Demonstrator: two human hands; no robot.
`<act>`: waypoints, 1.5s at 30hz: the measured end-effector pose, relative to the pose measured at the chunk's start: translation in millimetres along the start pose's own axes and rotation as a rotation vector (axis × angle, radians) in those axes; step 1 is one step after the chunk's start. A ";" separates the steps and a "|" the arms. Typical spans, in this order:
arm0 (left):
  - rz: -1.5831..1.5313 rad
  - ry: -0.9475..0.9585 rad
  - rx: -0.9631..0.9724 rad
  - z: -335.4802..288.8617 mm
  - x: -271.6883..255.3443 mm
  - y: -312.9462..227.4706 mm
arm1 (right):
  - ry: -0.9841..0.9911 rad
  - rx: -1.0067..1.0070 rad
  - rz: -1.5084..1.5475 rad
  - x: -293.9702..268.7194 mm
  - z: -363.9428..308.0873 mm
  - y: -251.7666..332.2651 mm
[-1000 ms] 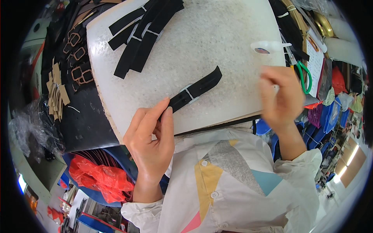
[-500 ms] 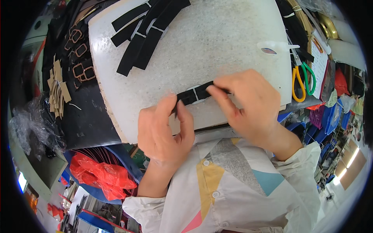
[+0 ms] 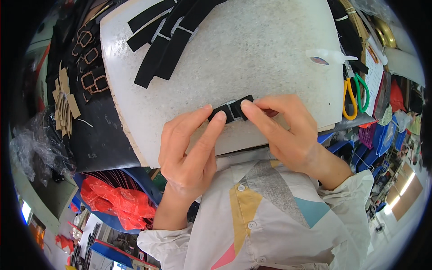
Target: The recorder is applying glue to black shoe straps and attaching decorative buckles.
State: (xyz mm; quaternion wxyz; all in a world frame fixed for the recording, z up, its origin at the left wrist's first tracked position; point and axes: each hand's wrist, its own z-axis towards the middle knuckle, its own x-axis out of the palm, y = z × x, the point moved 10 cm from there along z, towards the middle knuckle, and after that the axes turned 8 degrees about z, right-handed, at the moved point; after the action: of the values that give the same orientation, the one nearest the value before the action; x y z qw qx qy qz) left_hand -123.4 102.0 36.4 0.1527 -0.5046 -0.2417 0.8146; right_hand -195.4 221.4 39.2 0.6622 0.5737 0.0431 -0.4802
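Note:
A short black strap [image 3: 239, 106] lies across the near part of a white board, with a pale silvery buckle [image 3: 231, 109] round its middle. The strap looks folded back toward the buckle on both sides. My left hand [image 3: 186, 155] presses the strap's left end with the tips of thumb and forefinger. On the right end, my right hand [image 3: 290, 132] pinches the strap between thumb and fingers. What lies under the fingertips is hidden. Beyond the hands, several similar black straps [image 3: 168, 49] with pale buckles overlap at the board's far left.
The white board [image 3: 270, 54] sits on a black table [image 3: 105, 139]. At right are a white nozzle bottle [image 3: 326, 57] and scissors [image 3: 350, 100] with yellow and green handles. Cardboard strips [image 3: 66, 101] and copper-coloured frames [image 3: 94, 83] lie left. A red bag [image 3: 114, 200] hangs below.
Both hands have drawn closer together along the strap, and its visible stretch is shorter. My left fingertips have moved right, onto the strap's end. The view has shifted slightly.

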 end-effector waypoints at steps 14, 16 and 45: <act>0.038 0.057 0.005 1.7 3.6 -1.6 | 0.089 -0.065 -0.171 16.0 -3.8 4.7; 0.042 0.058 0.003 2.2 3.6 -2.2 | 0.089 -0.060 -0.174 16.4 -4.5 5.0; 0.959 0.244 0.306 -20.1 34.3 -40.6 | 0.078 -0.100 -0.684 32.4 2.8 33.1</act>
State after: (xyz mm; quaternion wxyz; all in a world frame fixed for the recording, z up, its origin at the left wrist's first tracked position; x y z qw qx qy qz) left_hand -120.5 157.7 25.4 -0.1387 -0.6221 0.1582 0.7541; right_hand -156.7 196.3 44.3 0.4882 0.5107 0.2814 -0.6494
